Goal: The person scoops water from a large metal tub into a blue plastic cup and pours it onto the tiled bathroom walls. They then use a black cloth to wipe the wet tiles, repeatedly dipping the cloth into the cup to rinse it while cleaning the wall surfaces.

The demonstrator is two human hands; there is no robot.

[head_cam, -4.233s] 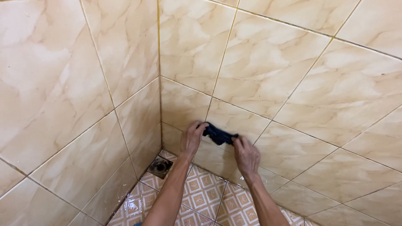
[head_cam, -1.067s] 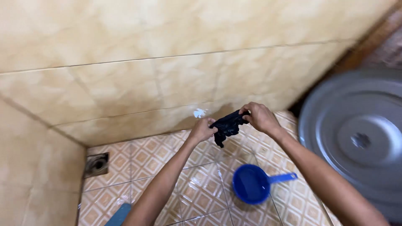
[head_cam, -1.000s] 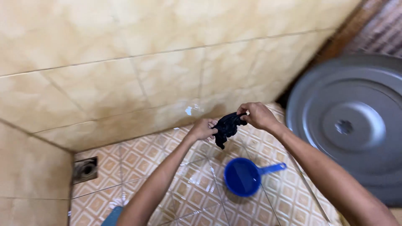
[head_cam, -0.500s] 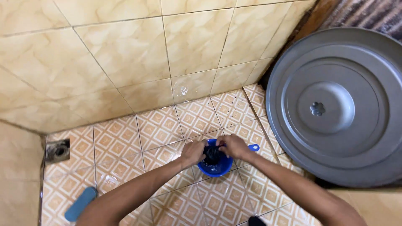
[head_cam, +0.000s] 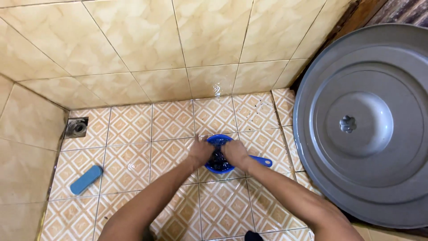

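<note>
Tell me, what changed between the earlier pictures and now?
Both hands, left hand and right hand, brought the dark wet cloth down from the beige tiled wall into the round blue plastic dipper on the patterned floor. Both hands grip the cloth as before; the dipper remains beside the large grey metal lid.

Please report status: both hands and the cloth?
Left hand and right hand grip dark cloth inside blue dipper. Nothing in the way.

The hands [head_cam: 218, 153] hide most of the dark cloth [head_cam: 218, 159]; the grey lid [head_cam: 365, 125] runs off the right edge.
</note>
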